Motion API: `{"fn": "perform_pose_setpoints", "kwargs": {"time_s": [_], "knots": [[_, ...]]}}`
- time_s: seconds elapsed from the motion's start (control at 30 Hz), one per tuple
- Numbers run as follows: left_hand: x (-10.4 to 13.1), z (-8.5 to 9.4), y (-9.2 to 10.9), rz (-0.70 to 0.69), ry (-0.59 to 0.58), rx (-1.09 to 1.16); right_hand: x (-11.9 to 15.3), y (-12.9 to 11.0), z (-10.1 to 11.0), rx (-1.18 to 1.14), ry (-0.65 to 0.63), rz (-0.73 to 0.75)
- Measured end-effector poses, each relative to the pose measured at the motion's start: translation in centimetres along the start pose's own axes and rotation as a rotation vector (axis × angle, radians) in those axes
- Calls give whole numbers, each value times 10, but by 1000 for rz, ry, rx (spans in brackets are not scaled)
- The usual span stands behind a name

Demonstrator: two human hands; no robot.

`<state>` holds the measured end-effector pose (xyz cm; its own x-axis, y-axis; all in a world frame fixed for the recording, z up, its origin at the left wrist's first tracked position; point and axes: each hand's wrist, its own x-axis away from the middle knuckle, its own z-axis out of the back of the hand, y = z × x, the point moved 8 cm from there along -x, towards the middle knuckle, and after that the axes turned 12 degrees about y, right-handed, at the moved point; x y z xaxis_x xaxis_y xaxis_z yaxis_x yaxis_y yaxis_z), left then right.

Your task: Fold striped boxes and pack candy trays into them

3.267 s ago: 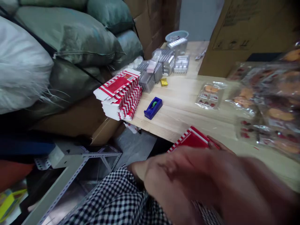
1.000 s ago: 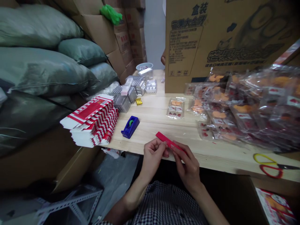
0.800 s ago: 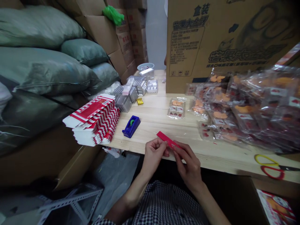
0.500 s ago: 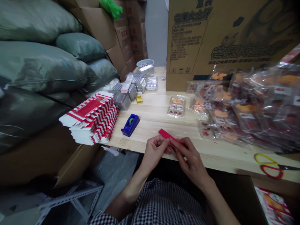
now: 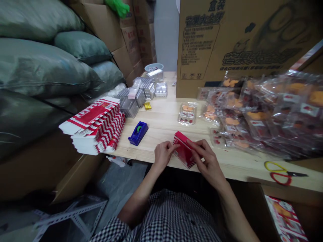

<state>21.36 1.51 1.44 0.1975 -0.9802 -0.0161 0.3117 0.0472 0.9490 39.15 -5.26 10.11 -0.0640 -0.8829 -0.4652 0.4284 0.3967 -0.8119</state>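
A small red box (image 5: 184, 153) with striped edges stands tilted at the table's front edge, its broad face toward me. My left hand (image 5: 164, 154) pinches its left side between thumb and fingers. Along the upper right edge, my right hand (image 5: 205, 159) grips the same box, thumb on the near face. Left of my hands sits a blue tape dispenser (image 5: 138, 133) with a green core. A stack of flattened red-and-white boxes (image 5: 94, 124) lies further left. Beyond the box in my hands lies a clear packet of candy pieces (image 5: 187, 113).
Clear plastic trays (image 5: 130, 104) and a yellow packet (image 5: 147, 106) lie behind the dispenser. A heap of clear candy packets (image 5: 252, 114) covers the right side, before a large carton (image 5: 202, 50). Scissors (image 5: 284, 173) lie at the right front edge. Full sacks (image 5: 45, 67) are piled left.
The red box has turned from showing a narrow edge to showing its broad face. Both hands have shifted their hold, the left moving slightly left. The view has shifted a little.
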Motion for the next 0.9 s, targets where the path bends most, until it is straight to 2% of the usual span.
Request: {"fn": "perform_pose_setpoints", "kwargs": {"time_s": [0.07,0.13,0.2,0.23,0.3,0.37,0.43,0.5,0.57,0.67,0.77,0.9], "knots": [[5,1,-19,202,-105,148,8,1,4,26,53,-2],[23,-3,-33,476,-298,396,23,-7,3,50,68,75],[46,-5,-34,659,-451,578,45,-21,-6,55,9,210],[52,-2,-33,686,-467,620,57,-26,-12,54,-44,267],[57,4,-33,678,-401,645,78,-29,-20,66,-124,306],[57,3,-30,657,-360,672,89,-18,-16,95,-60,217],[57,-8,-23,622,-380,740,93,4,0,61,132,0],[56,-21,-13,570,-376,811,99,30,14,-120,319,-265],[59,-39,-4,541,-374,845,103,52,20,-389,438,-495],[78,-72,13,528,-457,839,109,68,33,-681,584,-701],[101,-100,32,483,-541,826,120,72,62,-782,703,-769],[134,-129,49,448,-661,773,146,70,106,-757,824,-768]]}}
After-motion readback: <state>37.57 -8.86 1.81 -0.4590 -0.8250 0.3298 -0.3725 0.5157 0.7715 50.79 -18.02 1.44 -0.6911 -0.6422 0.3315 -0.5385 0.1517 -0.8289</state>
